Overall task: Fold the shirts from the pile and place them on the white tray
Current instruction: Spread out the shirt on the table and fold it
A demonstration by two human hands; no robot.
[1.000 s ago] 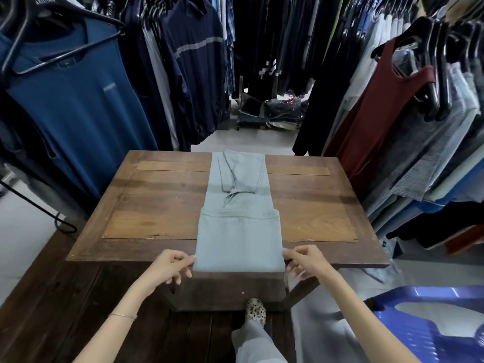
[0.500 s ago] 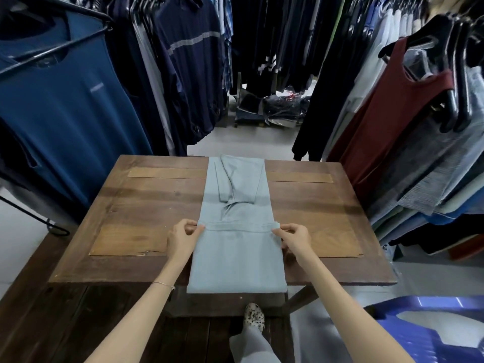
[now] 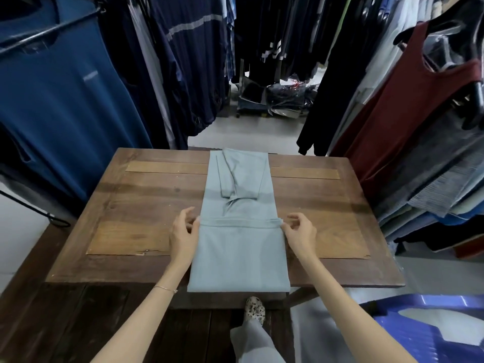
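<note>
A light grey-blue shirt (image 3: 239,247) lies lengthwise down the middle of the wooden table (image 3: 146,200). Its sleeves are folded inward at the far end, and its lower part is folded up over the body, with the near fold hanging slightly past the table's front edge. My left hand (image 3: 183,233) sits at the left corner of the folded-up hem with the thumb against the cloth and the fingers lifted. My right hand (image 3: 298,230) mirrors it at the right corner, thumb tip touching the cloth and fingers loosely curled above it. No white tray or pile is in view.
Racks of hanging clothes crowd both sides: blue shirts (image 3: 60,95) on the left, a maroon top (image 3: 408,121) and striped garments on the right. A blue plastic object (image 3: 429,334) sits at the bottom right. Bagged clothes (image 3: 277,100) lie on the floor beyond the table.
Both hands moved from the near edge of the shirt forward to the corners of the folded-up hem. Since half a second ago their fingers have loosened off the cloth.
</note>
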